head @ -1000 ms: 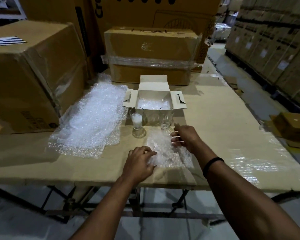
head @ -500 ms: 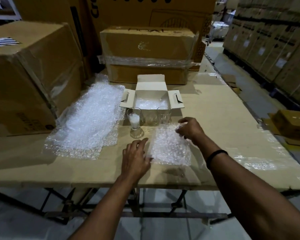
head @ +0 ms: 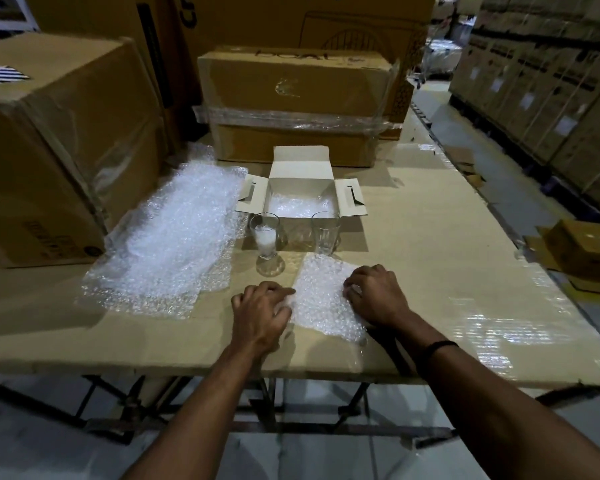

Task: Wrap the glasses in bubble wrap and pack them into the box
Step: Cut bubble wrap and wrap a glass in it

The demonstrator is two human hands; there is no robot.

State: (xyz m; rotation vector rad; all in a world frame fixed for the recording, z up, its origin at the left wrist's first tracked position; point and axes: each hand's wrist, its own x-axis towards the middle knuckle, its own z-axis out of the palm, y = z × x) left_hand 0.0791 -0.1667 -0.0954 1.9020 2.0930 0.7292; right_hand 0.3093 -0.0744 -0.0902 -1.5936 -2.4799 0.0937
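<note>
Where the small clear bubble-wrap sheet (head: 326,303) lies on the cardboard-topped table (head: 430,258), the left hand (head: 260,315) pinches its left edge; curled fingers of the right hand (head: 378,296) bear on its right side, grip unclear. Just behind stand a stuffed footed glass (head: 266,242) and a clear tumbler (head: 325,233), then the open white carton (head: 302,171)

Sheet (head: 326,299): clear-white, dotted all over with bubbles.
Pile (head: 174,237): the same clear-white bubble pattern, glinting.
Box (head: 302,169): white card, dark slots in the side flaps.
Left glass (head: 265,244): clear, white filling inside.
Right glass (head: 325,233): clear.
Table (head: 430,254): tan cardboard, glossy tape bands at the right.
Cartons (head: 291,84): brown, dark print.
Label (head: 0,74): black-and-white stripes.
Wristband (head: 440,345): black.
Floor (head: 326,455): pale grey.
</note>
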